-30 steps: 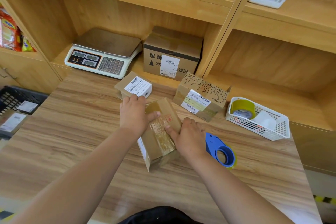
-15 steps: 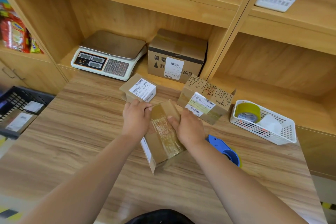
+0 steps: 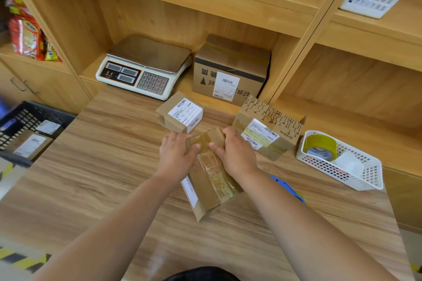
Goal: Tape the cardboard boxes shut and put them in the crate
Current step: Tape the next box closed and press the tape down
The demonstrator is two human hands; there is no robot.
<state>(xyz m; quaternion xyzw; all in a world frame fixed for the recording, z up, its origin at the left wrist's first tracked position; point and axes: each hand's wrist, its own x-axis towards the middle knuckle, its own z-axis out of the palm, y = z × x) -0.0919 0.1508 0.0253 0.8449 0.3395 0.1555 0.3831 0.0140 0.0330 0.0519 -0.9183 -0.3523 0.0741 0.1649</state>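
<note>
Wood-grain worktop (image 3: 102, 166) ran out from a wall of open shelves, and the box (image 3: 212, 180) lay near its middle, one end toward the person and turned a little off square. Both hands held its far end. The left hand (image 3: 177, 155) was curled round the left edge and the right hand (image 3: 235, 155) round the right. Both thumbs pressed down on the glossy tape that ran lengthwise along the top.

By its size, the box was probably light enough for one hand. It looked stiff at the edges and corners and weaker across the middle of the flaps, where a hard squeeze could bow them. The tape looked slick, so the bare cardboard of the long sides seemed the better place to grip for the carry.

That carry would go left, to the black crate (image 3: 22, 121), which sat below the worktop's left edge with a labelled box inside. Two more waited beyond the hands: a small box (image 3: 180, 113) near the left hand and a printed box (image 3: 269, 128) just beside the right. The blue dispenser (image 3: 287, 187) lay mostly hidden behind the right forearm.
</note>
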